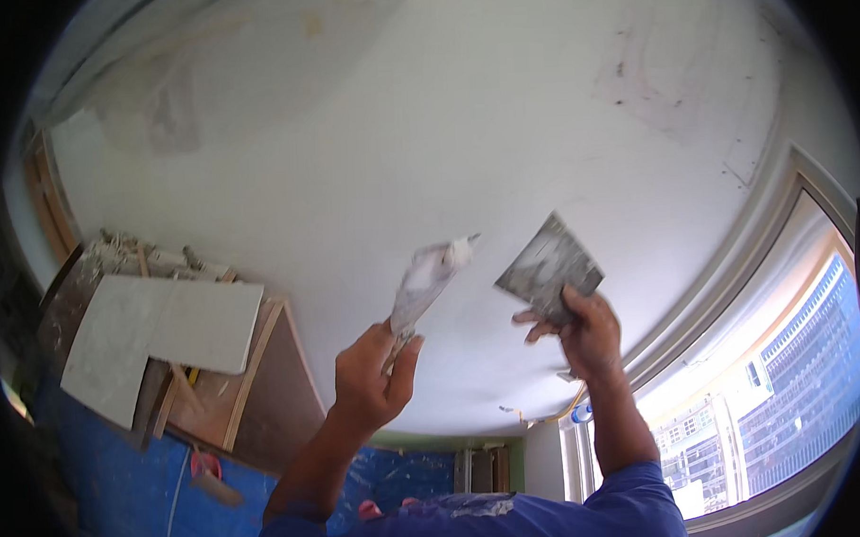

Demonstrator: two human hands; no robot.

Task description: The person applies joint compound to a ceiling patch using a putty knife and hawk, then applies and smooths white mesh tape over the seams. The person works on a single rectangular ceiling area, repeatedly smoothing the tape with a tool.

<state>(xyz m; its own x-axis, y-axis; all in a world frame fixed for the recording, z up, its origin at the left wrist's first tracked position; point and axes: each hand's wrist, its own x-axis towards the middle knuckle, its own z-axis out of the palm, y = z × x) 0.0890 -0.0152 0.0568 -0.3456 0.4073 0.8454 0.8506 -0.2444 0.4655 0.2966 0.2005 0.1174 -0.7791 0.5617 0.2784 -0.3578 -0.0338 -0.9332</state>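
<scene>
The left hand (pixel 369 373) is wrapped round a scraper (pixel 419 288), paste (pixel 459 254) lumped at its tip; the right hand (pixel 593 334) pinches a plate (pixel 549 264) near its lower corner, some fingers loose, before a white surface (pixel 482 125). Tilting could drop the paste; a slack pinch, the plate.

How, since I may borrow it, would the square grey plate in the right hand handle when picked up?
The square grey plate is probably stiff: it shows no droop though the right hand grips only its lower part. That one-handed hold suggests it's fairly light. Its pale smears might make it slippery.
</scene>
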